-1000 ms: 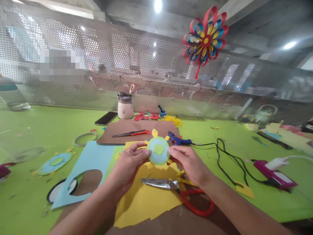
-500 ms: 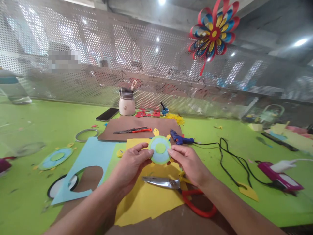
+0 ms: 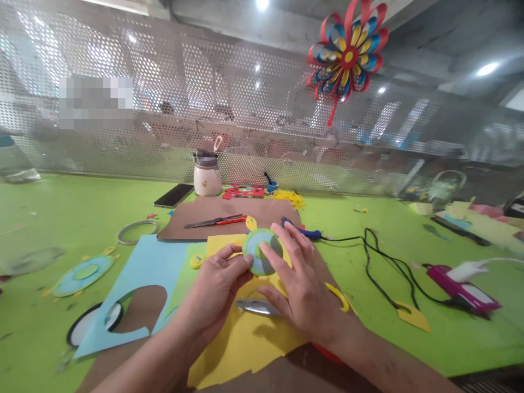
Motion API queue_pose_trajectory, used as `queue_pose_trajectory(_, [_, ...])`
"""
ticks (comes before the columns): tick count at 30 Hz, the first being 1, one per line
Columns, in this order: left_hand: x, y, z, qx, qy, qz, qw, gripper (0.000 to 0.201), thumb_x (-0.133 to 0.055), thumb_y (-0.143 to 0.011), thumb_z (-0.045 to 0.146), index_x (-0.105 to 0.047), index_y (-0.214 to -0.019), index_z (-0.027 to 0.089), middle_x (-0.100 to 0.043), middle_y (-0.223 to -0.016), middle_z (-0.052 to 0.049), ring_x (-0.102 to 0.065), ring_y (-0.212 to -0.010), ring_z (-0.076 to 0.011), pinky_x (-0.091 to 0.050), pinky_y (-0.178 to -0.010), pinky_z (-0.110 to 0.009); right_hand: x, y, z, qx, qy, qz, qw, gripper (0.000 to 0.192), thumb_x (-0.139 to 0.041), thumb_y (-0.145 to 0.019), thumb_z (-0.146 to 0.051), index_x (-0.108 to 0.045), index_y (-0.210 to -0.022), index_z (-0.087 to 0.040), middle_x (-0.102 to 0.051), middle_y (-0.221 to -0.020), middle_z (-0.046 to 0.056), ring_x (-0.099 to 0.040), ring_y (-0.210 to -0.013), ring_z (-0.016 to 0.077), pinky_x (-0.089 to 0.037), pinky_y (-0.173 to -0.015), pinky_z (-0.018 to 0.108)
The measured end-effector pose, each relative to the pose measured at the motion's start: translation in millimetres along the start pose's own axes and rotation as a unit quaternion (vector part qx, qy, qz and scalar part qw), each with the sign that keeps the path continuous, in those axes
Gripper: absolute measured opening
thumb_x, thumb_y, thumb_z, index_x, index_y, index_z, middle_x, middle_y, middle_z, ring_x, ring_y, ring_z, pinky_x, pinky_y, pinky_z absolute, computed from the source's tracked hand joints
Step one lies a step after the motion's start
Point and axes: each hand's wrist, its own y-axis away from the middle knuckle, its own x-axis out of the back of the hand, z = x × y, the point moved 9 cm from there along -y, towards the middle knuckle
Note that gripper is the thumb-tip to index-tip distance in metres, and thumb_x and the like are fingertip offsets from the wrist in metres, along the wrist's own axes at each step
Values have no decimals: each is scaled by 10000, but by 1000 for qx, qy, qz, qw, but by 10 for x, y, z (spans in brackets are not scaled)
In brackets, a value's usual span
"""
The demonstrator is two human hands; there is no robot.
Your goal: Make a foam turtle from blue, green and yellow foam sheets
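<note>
The left hand (image 3: 219,286) pinches the left edge of the layered paper disc (image 3: 257,252), thumb and fingers closed on it, holding it up just above the yellow paper sheet (image 3: 241,344). The right hand (image 3: 301,286) has changed its hold: half a second ago it gripped the disc's right edge, and now it lies open and spread, fingertips (image 3: 264,250) pressing flat on the green centre circle. This reads as pressing the layers together rather than turning the piece. Under the right palm lie the scissors (image 3: 256,307), their red handles mostly hidden. Just beyond the right fingers sits the blue glue gun (image 3: 307,233), its cable trailing away to the right.
</note>
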Motion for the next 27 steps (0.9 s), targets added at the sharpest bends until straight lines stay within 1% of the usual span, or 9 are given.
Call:
queue_pose_trajectory(3, [-41, 40, 33, -5, 17, -1, 1000, 194, -744, -737, 191, -599, -864, 191, -640, -701, 39, -562, -631, -79, -466, -631, -184, -37, 23, -19, 10, 21, -7, 1000, 522, -472, -917, -445, -500, -1326, -123, -284, -1497, 207, -177, -1395, 398, -257, -1050, 643])
queue_pose_trajectory(7, [-39, 64, 51, -7, 30, 6, 999, 232, -766, -722, 210, -638, -915, 198, -592, -629, 61, -555, -603, -74, -461, -613, -174, -70, 55, -50, 21, 22, -23, 999, 579, -431, -919, -509, -477, -1349, -124, -262, -1513, 204, -175, -1399, 399, -239, -1060, 641])
queue_pose_trajectory(13, [-11, 98, 36, -7, 18, 8, 1000, 223, -778, -708, 227, -680, -909, 228, -614, -654, 56, -569, -640, -88, -464, -647, -179, -34, 81, -82, 22, 15, -18, 999, 583, -432, -922, -501, -463, -1361, -118, -292, -1500, 207, -167, -1408, 387, -223, -1076, 635])
queue_pose_trajectory(19, [-81, 112, 66, -9, -7, -15, 1000, 116, -760, -711, 234, -665, -770, 204, -642, -716, 22, -556, -650, -113, -456, -626, -203, -18, 100, -110, 34, 39, -27, 998, 579, -459, -914, -496, -459, -1367, -135, -311, -1504, 187, -176, -1408, 381, -221, -1085, 628])
queue_pose_trajectory(23, [-98, 116, 63, -4, -25, -27, 999, 106, -732, -743, 252, -668, -803, 193, -633, -757, 3, -544, -678, -120, -457, -642, -205, -20, 99, -121, 43, 53, -35, 997, 565, -469, -915, -486, -481, -1349, -124, -320, -1501, 187, -185, -1404, 388, -226, -1077, 636])
queue_pose_trajectory(27, [-100, 113, 46, 4, -36, -32, 999, 104, -717, -757, 261, -660, -812, 194, -621, -770, 4, -534, -705, -121, -451, -650, -196, -5, 97, -120, 44, 54, -32, 997, 540, -476, -915, -478, -501, -1331, -134, -365, -1474, 191, -197, -1403, 382, -239, -1068, 641])
